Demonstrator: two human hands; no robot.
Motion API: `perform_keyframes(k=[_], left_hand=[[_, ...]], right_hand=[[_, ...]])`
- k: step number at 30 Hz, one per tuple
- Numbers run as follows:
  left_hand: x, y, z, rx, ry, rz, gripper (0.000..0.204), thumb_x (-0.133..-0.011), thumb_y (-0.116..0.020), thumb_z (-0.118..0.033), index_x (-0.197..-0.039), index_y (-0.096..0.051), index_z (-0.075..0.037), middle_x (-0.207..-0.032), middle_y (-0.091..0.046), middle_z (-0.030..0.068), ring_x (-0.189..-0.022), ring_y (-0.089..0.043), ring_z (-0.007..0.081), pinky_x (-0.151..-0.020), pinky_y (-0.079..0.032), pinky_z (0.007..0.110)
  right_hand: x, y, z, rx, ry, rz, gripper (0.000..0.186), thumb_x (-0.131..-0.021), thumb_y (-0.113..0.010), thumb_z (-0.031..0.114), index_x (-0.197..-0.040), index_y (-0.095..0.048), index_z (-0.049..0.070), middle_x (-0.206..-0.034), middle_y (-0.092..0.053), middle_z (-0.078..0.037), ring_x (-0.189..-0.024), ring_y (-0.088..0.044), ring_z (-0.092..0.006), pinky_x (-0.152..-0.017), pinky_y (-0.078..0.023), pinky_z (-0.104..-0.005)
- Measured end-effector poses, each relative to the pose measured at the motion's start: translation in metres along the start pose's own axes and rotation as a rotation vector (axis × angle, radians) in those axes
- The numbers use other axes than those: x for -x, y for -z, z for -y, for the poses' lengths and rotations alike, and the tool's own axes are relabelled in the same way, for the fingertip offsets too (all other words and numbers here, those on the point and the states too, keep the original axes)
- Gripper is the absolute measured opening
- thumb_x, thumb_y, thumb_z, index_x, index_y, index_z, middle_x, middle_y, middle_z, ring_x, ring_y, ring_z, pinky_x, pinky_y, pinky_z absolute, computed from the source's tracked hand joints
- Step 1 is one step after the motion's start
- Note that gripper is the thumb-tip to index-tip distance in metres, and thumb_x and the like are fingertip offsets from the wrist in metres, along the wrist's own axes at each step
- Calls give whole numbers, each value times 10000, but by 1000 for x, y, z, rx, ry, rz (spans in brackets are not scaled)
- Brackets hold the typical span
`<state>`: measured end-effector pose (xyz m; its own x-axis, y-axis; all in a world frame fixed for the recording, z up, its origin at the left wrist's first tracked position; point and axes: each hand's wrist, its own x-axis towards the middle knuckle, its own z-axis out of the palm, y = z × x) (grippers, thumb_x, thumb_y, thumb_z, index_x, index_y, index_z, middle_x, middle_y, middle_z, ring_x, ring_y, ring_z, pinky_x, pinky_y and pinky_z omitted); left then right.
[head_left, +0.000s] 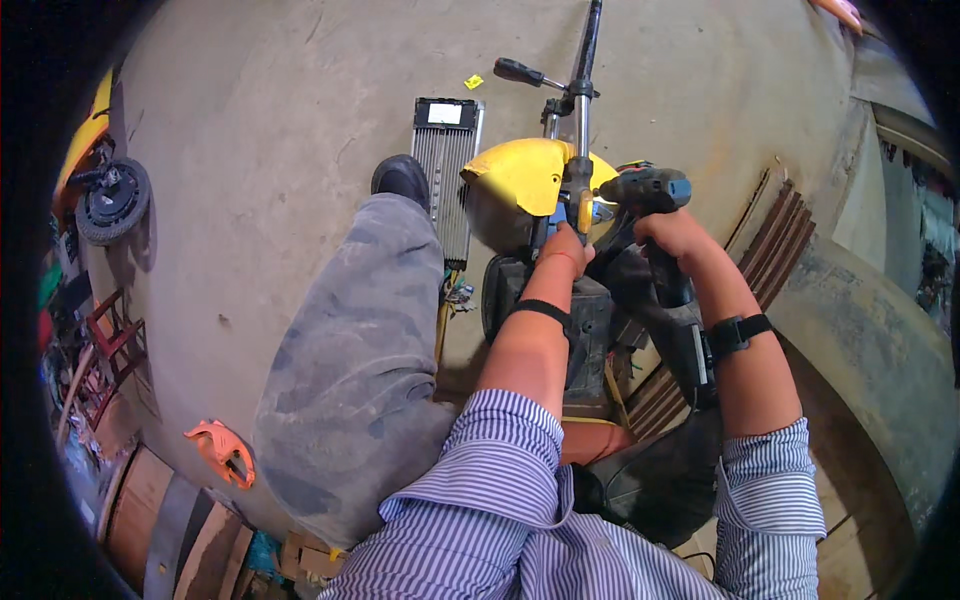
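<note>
The grey concrete floor (260,130) stretches leftward from the person's shoe (400,180), giving open room on that side; the right side is tighter. A long metal tube (582,125) stands before the person, running away toward the top of the view. Left of it lies a finned metal pack (443,165), long edges pointing away from the person. Rusty metal bars (785,245) slant on the right. The rounded yellow cover (535,165) sits around the tube's lower part.

The cordless drill (648,188) is right of the tube, body lying crosswise, nose pointing left at it, handle running down toward the person; whether its tip touches is unclear. The right hand (668,235) grasps the drill's handle. The left hand (565,250) is at the tube's base, fingers mostly hidden; I cannot tell what it grasps.
</note>
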<state>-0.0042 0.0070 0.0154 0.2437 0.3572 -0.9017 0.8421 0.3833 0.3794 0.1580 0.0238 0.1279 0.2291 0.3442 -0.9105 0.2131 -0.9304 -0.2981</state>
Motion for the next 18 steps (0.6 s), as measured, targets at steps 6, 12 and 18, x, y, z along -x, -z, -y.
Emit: perform_keyframes(k=[6,12,18], left_hand=[[-1,-2,4,-15,0,2,682,-788,-655,-287,-1259,-287,41,-1166,-528,248,-1088,-521,370,-920,-419,413],[1,-4,2,-12,-9,-16,675,-792,-647,-292,-1265,-289,31,-1163,-530,247,-1082,-523,372,-920,-419,417],[3,-4,4,11,-7,-37,656,-793,-640,-314,-1268,-307,-8,-1164,-534,236,-1082,-525,366,-917,-415,427]], right_hand=[[13,-5,11,-9,-25,-3,201,-642,-603,84,-821,-599,-7,-718,-596,-86,-583,-556,-195,-541,-454,-338],[9,-5,5,-37,0,7,156,-659,-594,83,-794,-588,5,-674,-582,-75,-542,-544,-185,-493,-443,-328],[8,-6,2,-44,4,-9,162,-668,-596,93,-804,-594,4,-666,-578,-72,-541,-547,-186,-497,-448,-333]])
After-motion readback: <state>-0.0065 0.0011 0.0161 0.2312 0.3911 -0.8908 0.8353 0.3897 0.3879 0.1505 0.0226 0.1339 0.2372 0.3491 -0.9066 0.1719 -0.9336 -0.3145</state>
